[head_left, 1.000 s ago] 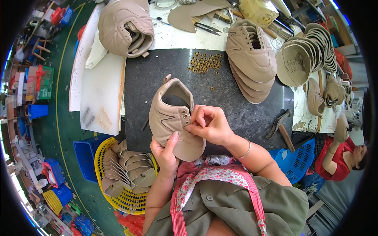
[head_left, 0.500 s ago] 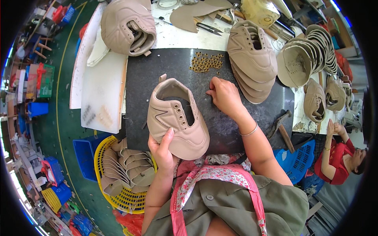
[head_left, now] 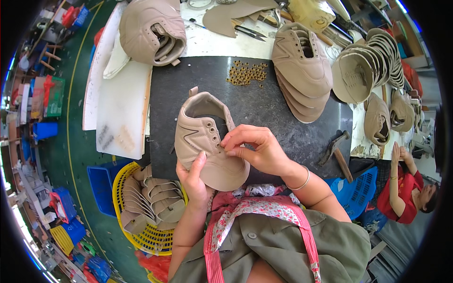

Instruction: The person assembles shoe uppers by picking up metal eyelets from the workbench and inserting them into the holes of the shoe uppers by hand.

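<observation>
A beige shoe upper (head_left: pixel 188 125) stands toe toward me over the black work mat (head_left: pixel 165 80). My left hand (head_left: pixel 192 183) grips its toe side, thumb on the outer face. My right hand (head_left: pixel 258 148) is closed in a pinch at the lowest lace hole, beside the tongue opening; its fingertips hide whatever may be between them. Dark-rimmed lace holes (head_left: pixel 211 130) show above those fingertips. Farther back on the mat lies a loose spread of small brass eyelets (head_left: pixel 246 74).
Nested shoe uppers (head_left: pixel 304 70) lie right of the eyelets, more uppers (head_left: pixel 151 30) at far left. A hammer (head_left: pixel 340 158) rests at the mat's right edge. Scissors (head_left: pixel 250 33) lie behind. A yellow basket (head_left: pixel 120 188) of shoe pieces stands lower left. A person in red (head_left: pixel 401 188) sits at right.
My right hand has moved left and toward me, from the mat near the eyelets to the shoe upper's lace holes. My left hand keeps its grip on the upper.
</observation>
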The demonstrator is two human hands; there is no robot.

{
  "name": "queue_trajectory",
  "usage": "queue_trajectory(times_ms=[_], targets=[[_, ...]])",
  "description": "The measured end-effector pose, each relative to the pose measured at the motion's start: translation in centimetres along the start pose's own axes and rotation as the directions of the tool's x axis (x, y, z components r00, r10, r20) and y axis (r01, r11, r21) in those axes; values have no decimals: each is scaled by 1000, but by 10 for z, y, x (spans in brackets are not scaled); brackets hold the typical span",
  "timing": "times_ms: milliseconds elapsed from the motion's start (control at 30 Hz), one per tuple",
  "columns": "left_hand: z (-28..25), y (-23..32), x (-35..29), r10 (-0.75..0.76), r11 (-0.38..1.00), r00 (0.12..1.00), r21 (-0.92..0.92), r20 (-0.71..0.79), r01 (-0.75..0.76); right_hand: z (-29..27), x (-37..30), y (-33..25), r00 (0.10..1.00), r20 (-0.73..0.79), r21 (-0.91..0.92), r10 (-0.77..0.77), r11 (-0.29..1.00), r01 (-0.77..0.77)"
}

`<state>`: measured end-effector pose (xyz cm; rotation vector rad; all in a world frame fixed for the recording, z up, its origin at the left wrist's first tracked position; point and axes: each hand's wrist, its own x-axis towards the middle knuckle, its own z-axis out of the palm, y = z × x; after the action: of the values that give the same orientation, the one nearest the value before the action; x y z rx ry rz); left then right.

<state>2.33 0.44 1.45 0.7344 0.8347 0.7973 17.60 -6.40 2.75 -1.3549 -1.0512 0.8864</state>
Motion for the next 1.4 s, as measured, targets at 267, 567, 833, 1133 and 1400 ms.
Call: queue_trajectory(times_ms=[267,567,833,1133,1400], targets=[[6,-1,-1,23,1000,1000,0,10,-23,6,-4,7,995,-75,-64,59,996,-64],[-4,-10,0,-2,994,1000,105,18,0,11,-10,13,936,22,264,351,901,-344],[3,0,-1,-50,995,998,82,24,48,-1,7,7,917,96,368,388,842,-395],[6,45,28,290,-73,686,730,667,-679,1,1,6,919,96,115,382,913,-391],[5,33,27,163,180,764,743,624,-645,12,-6,12,921,54,189,386,902,-389]])
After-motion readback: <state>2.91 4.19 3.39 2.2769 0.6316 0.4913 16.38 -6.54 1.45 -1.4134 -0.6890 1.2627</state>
